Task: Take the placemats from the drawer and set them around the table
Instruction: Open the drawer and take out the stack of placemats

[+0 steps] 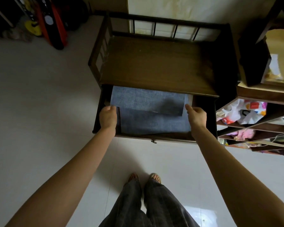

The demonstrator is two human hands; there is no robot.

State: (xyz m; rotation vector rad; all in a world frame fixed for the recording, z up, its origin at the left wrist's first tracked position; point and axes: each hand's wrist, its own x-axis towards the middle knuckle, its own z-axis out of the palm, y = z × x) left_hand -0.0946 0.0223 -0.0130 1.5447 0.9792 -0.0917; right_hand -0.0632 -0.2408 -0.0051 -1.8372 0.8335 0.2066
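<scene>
Two blue placemats lay in one open drawer; two hands reached in at twelve o'clock.

Pale tile floor, kinda dim overall. Dark wood cabinet with a railed top sits at 12 against a cream wall. Cluttered shelves at 3, red and black junk at 10.

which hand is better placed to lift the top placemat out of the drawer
Left, probably. The left hand already touches the top placemat at its near corner; the right hand sits just beside the far edge.
</scene>
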